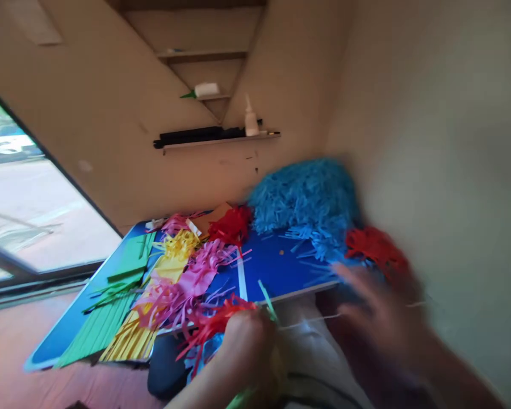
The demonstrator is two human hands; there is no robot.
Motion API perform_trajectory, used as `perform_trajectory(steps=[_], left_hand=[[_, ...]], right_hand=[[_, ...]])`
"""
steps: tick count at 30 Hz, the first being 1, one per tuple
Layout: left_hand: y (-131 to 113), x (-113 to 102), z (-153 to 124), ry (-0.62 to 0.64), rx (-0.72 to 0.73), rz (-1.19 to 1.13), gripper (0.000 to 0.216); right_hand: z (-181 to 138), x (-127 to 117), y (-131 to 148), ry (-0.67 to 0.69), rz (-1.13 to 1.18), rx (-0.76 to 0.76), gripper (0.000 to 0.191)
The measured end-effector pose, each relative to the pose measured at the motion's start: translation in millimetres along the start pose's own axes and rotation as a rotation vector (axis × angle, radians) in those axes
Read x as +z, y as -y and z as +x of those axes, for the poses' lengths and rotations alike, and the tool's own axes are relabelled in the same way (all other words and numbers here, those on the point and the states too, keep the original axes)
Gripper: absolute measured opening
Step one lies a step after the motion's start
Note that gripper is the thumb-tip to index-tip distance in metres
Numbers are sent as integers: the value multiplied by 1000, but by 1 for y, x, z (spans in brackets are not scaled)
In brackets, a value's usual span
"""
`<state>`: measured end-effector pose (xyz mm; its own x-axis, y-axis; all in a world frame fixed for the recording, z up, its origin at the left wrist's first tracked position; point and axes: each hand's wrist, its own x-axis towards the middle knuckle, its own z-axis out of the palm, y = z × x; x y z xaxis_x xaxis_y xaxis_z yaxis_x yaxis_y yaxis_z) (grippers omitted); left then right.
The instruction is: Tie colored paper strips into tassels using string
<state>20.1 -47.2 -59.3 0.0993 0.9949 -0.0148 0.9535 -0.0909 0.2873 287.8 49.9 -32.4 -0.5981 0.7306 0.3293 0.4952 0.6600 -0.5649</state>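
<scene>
My left hand [249, 341] is closed at the table's front edge. A light green paper strip [268, 301] sticks up from it, and red fringed paper [221, 318] bunches against its far side. A thin white string [306, 322] stretches from near this fist toward my right hand [378, 318]. That hand is blurred, its fingers stretched out and apart, close to a red fringed bunch [377, 250]. Whether the string touches its fingers cannot be made out. Blue fringe [204, 355] hangs below the left wrist.
A blue table [272, 264] bears green strips [106, 318], yellow fringe [128, 335], pink fringe [202, 267] and a big blue fringed heap [306, 193] against the wall. A wall shelf [221, 140] holds a white bottle [251, 122]. A glass door [46, 199] stands left.
</scene>
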Motion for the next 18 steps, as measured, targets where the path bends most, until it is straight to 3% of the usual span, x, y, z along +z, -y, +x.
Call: perform_trajectory(steps=[2,5,8,12,16,18], left_hand=[[-20,-7,14,23,34,19,21],[-28,-24,20,58,49,-34,17],[-10,-43,19,38,58,-188,25],[14,-56,26,21,84,-225,30],[12,-65,36,-18,201,-162,20],[6,-72,39,-85,238,-144,23]], right_hand=[[1,38,16,174,120,-71,51],[17,65,22,305,305,-19,23],[27,46,2,223,344,85,19],[28,11,-21,237,418,46,19],[30,-2,-21,122,286,70,20],[30,-7,-19,143,319,30,20]])
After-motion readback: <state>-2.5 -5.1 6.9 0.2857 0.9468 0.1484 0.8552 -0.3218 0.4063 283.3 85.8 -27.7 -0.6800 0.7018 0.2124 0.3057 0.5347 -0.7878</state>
